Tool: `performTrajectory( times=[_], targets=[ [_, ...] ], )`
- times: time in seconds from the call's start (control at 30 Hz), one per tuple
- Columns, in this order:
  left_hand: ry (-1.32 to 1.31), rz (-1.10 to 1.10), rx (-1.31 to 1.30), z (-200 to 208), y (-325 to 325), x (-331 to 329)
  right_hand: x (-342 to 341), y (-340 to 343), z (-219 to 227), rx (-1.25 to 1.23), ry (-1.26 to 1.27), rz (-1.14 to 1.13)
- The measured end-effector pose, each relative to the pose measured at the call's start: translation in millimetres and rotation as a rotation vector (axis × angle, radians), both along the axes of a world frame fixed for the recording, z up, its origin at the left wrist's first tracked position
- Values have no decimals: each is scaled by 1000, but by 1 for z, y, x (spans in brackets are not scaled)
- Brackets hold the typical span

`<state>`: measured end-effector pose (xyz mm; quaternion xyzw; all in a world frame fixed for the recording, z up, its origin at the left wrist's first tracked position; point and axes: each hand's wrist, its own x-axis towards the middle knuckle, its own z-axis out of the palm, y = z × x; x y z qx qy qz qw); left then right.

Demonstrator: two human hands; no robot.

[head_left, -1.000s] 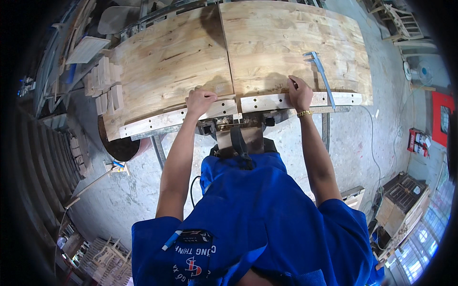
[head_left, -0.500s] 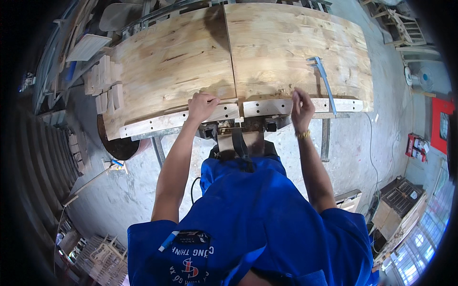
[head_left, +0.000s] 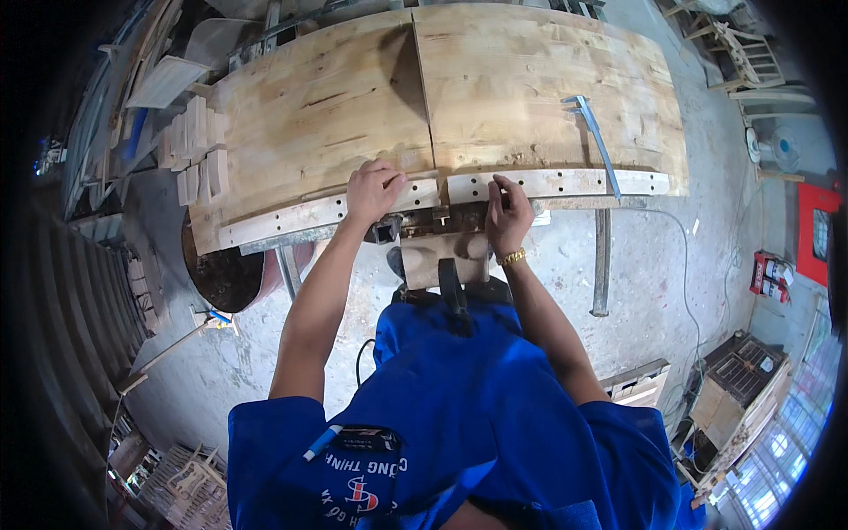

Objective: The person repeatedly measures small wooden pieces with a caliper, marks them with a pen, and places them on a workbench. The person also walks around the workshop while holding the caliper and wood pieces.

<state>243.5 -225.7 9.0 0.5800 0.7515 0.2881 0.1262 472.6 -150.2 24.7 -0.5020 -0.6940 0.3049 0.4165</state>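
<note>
Two pale wooden strips with dark holes lie end to end along the near edge of a wide wooden tabletop: a left strip (head_left: 305, 215) and a right strip (head_left: 579, 183). My left hand (head_left: 374, 191) rests over the left strip near its inner end, fingers curled closed; whatever lies under them is hidden. My right hand (head_left: 509, 215) is at the near edge of the right strip, close to its inner end. Its fingers are bent toward the thumb, and anything between them is too small to tell. A blue-grey caliper (head_left: 598, 141) lies across the right strip.
The tabletop (head_left: 309, 115) has a dark seam down its middle. Several small wood blocks (head_left: 196, 132) are stacked at its left edge. Below stand metal supports (head_left: 602, 265) and a dark round drum (head_left: 225, 274). A cable (head_left: 689, 291) runs over the floor at right.
My right hand has moved left, from near the caliper to the inner end of the right strip. My left hand stays over the left strip. The view has shifted slightly.
</note>
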Motion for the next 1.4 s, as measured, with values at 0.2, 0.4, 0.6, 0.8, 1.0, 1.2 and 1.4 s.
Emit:
performTrajectory(
  times=[0.2,0.4,0.6,0.8,1.0,1.2,1.4],
  targets=[
    [26,7,-22,0,-1,0,1,-1,-1,88,5,-26],
    [24,1,-28,-1,-1,1,1,0,-2,135,-46,-47],
    [28,-16,-10,-4,-2,1,1,-1,-4,157,-46,-73],
    [31,-3,-14,-7,-1,-1,-1,-1,-6,169,-24,-76],
    [42,-5,-2,-3,-1,1,0,0,-5,173,-40,-82],
    [40,2,-3,-4,-1,1,-2,0,-6,180,-36,-94],
    [40,9,2,-4,1,0,-2,0,-5,164,-45,-100]
  ],
)
